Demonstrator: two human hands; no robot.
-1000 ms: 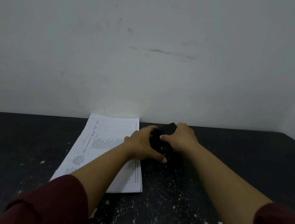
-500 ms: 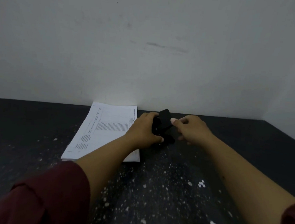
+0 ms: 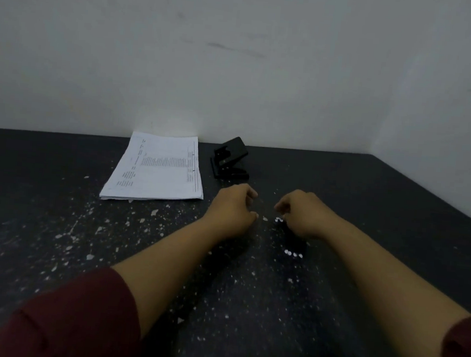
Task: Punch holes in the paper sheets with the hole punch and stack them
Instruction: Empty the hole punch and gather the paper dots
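The black hole punch point(image 3: 230, 162) stands on the dark table near the wall, its lever raised, with nothing touching it. Just left of it lies a stack of printed white paper sheets point(image 3: 158, 168), flat on the table. My left hand point(image 3: 234, 209) and my right hand point(image 3: 301, 212) hover low over the table a short way in front of the punch. Both have loosely curled fingers and hold nothing. A small gap separates the two hands.
The black table point(image 3: 53, 233) is speckled with white paper dots and flecks; a few round punched dots point(image 3: 293, 254) lie under my right wrist. A pale wall point(image 3: 238, 64) runs along the table's back edge and turns a corner at the right.
Both hands have let go of the hole punch and drawn back toward me. The punch now stands alone beside the paper stack.
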